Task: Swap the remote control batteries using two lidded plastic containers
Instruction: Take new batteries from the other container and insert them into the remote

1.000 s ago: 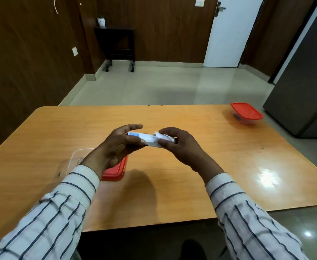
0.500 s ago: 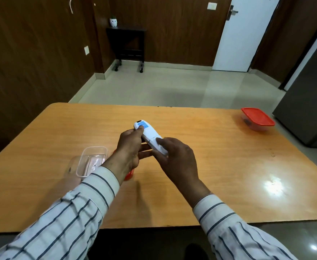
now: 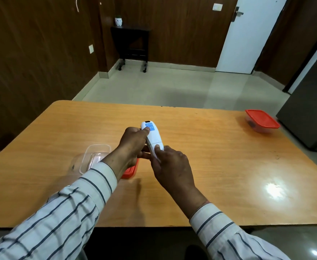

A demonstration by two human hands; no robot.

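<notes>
Two hands — left hand [image 3: 133, 145], right hand [image 3: 172, 166] — grip one remote [image 3: 152, 138]; two containers.

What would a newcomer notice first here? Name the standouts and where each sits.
The white remote draws the eye first, held above the middle of the wooden table between the left hand and right hand. Next comes the red-lidded container at the far right corner. An open clear container sits to the left, its red lid mostly hidden under the left wrist.
</notes>
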